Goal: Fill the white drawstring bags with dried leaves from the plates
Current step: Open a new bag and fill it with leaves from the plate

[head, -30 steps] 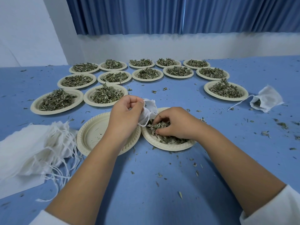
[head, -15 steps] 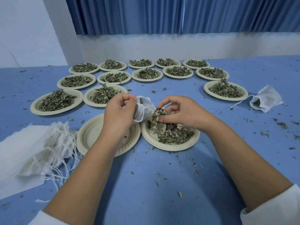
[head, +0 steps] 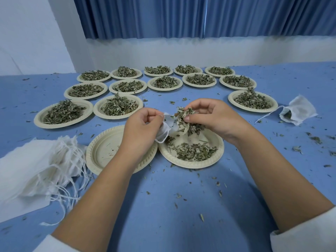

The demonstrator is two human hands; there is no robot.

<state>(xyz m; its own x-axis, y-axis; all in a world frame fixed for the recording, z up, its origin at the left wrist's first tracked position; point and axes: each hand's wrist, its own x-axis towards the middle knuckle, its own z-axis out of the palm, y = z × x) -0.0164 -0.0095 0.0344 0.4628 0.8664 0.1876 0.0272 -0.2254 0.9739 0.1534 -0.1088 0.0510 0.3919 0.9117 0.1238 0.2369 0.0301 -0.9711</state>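
Observation:
My left hand [head: 141,130] grips the mouth of a small white drawstring bag [head: 166,129] just above two near plates. My right hand [head: 209,117] pinches a clump of dried leaves [head: 187,120] right at the bag's opening, some hanging down. Below them a cream plate [head: 216,157] holds a thin layer of leaves. The cream plate [head: 101,151] to its left is almost bare. A filled white bag [head: 298,111] lies at the far right with its string trailing left.
A heap of flat white bags [head: 36,171] with loose strings lies at the near left. Several leaf-filled plates [head: 118,106] stand in rows across the blue table [head: 163,215] toward the back wall. Leaf scraps are scattered over the cloth.
My right hand rose from the plate with a clump of leaves and brought it up to the bag's mouth. My left hand lifted the bag slightly.

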